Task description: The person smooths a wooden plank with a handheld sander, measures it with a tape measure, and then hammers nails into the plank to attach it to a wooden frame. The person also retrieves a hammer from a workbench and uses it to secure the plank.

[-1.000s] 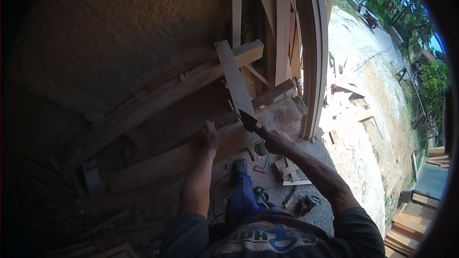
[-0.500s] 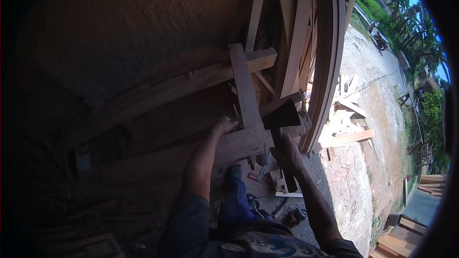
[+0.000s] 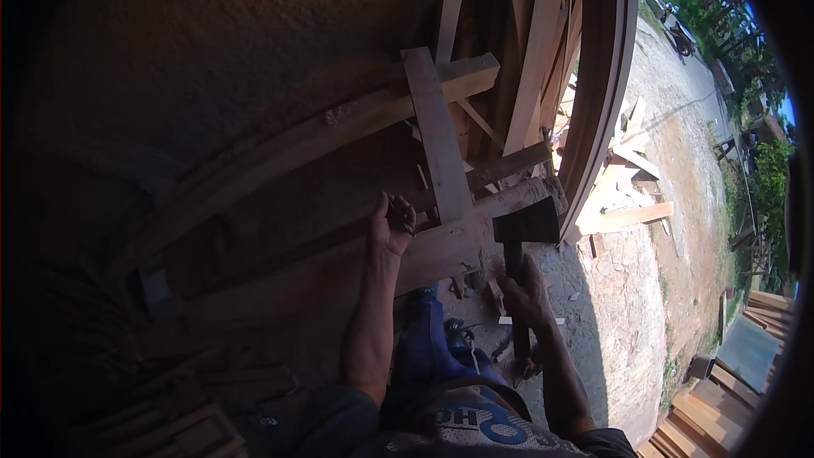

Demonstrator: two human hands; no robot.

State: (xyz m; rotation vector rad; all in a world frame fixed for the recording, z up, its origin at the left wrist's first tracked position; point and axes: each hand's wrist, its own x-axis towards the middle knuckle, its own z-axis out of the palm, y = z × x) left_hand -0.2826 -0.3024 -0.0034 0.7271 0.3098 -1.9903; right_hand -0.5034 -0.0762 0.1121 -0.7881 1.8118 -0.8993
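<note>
A dark mallet with a wide, tapered head is upright in my right hand, whose fingers wrap round its handle below the head. Its head is over the right end of the wooden frame. My left hand is palm up above the frame's near beam, fingers loosely curled and apart, with nothing visible in it. A shorter crosspiece meets the near beam at a corner and lies across the far beam. Shadow hides much of the frame's left part.
Long boards and a curved moulded frame lean at the upper right. Wood offcuts are heaped on the sunlit ground. Stacked planks show at the lower right. At the lower left, more timber lies in the dark.
My left hand has come off the near beam and turned palm up. My right hand has moved the mallet right and slightly down in the picture. The whole view has shifted a little.
</note>
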